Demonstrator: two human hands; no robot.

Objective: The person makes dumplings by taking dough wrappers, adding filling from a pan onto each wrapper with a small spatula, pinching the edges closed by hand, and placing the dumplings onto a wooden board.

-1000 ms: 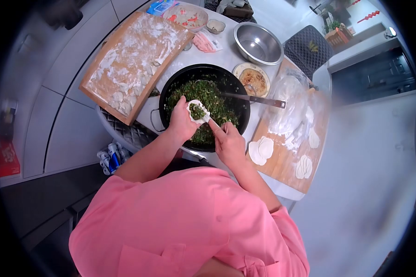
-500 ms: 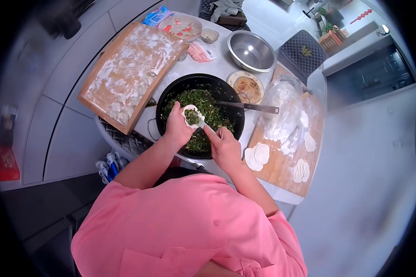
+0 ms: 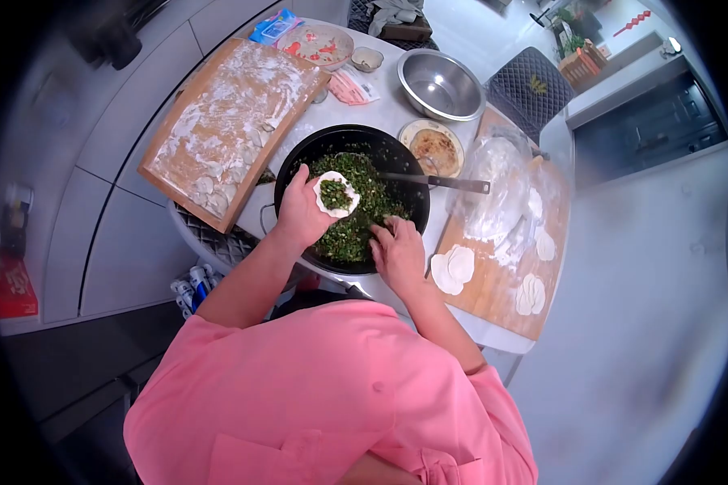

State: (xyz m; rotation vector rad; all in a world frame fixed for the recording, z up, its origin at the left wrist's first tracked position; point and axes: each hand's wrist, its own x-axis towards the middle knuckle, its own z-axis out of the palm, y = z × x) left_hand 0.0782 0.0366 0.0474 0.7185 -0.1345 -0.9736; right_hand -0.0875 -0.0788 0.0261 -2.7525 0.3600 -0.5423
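Cupped in my left hand is a round dumpling wrapper with a mound of chopped green filling on it. It is over the left side of a black pot of the same green filling. My right hand reaches over the pot's near right rim, its bent fingers apart above the filling; no tool shows in them. A long-handled utensil rests across the pot's right rim, its far end in the filling.
On the left lies a floured board with several dumplings. To the right, a wooden board carries stacked wrappers and a plastic bag. A steel bowl and a plate with a browned flatbread stand behind the pot.
My right hand has moved down from the wrapper to the filling; the small light tool it held no longer shows. The wrapper now lies flatter and more spread in my left hand.
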